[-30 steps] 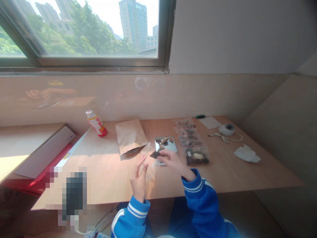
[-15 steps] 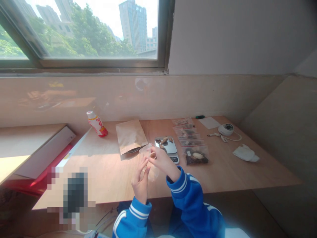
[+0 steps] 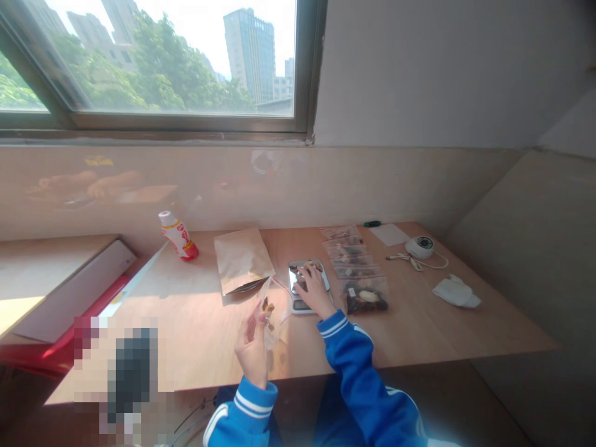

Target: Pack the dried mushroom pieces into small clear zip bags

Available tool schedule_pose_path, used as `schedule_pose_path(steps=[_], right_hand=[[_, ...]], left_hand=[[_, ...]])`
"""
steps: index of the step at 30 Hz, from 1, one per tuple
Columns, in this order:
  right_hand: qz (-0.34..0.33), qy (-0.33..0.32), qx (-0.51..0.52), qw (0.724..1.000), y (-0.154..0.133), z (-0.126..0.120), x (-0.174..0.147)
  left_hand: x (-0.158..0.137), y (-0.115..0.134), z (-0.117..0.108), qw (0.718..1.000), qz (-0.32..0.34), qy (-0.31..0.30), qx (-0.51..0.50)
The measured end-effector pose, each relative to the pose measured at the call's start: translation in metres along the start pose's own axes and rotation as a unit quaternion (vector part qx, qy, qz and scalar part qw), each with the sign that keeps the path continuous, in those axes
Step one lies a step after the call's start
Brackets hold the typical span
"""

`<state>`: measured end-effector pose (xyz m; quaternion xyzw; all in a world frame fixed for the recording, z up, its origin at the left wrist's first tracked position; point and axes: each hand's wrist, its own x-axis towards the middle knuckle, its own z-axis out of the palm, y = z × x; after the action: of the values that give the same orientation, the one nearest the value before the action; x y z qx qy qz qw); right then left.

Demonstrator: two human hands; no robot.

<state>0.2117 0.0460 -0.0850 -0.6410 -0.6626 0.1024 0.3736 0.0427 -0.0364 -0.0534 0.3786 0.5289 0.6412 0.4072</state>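
My left hand grips a clear zip bag near the table's front edge. Several small brown dried pieces show inside the bag. Over the kitchen scale is my right hand, palm down with its fingers apart. The fingertips are among brown and tan dried pieces on the scale's shiny plate, and the hand covers some of them. Left of the scale lies a brown paper pouch, its mouth slightly parted.
Right of the scale, filled zip bags lie overlapping in a row. Beyond them are a white sheet, a dark green object, a white dome camera with cable, and a crumpled white cloth or tissue. A red-and-white bottle stands left.
My right hand has left the zip bag and moved right onto the scale's plate. My left hand keeps the bag, a little lower and left, and brown pieces now show inside it.
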Motion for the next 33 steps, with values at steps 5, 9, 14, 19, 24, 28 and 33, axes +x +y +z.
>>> schedule_pose_path(steps=[5, 9, 14, 19, 24, 28, 33], right_hand=[[-0.005, -0.008, -0.021, 1.000, 0.022, 0.015, -0.006], [-0.011, 0.022, 0.041, 0.999, 0.030, 0.013, -0.007], [0.005, 0.053, 0.084, 0.995, 0.035, 0.007, -0.008], [0.020, 0.075, 0.123, 0.989, 0.037, 0.007, -0.005], [0.034, 0.122, 0.190, 0.974, 0.037, 0.007, 0.000], [0.035, 0.159, 0.221, 0.962, 0.030, 0.000, 0.005], [0.059, 0.136, 0.295, 0.944, 0.001, -0.016, 0.003]], left_hand=[[0.001, -0.002, -0.002, 1.000, 0.002, -0.006, 0.009], [0.002, -0.004, -0.003, 1.000, 0.004, -0.006, 0.020], [0.003, -0.009, -0.004, 1.000, 0.000, -0.013, 0.023], [0.002, -0.011, -0.004, 1.000, 0.000, -0.016, 0.020], [0.003, -0.010, -0.005, 1.000, -0.005, -0.016, 0.022], [0.003, -0.011, -0.006, 0.999, -0.006, -0.018, 0.027], [0.003, -0.013, -0.005, 0.999, -0.012, -0.023, 0.021]])
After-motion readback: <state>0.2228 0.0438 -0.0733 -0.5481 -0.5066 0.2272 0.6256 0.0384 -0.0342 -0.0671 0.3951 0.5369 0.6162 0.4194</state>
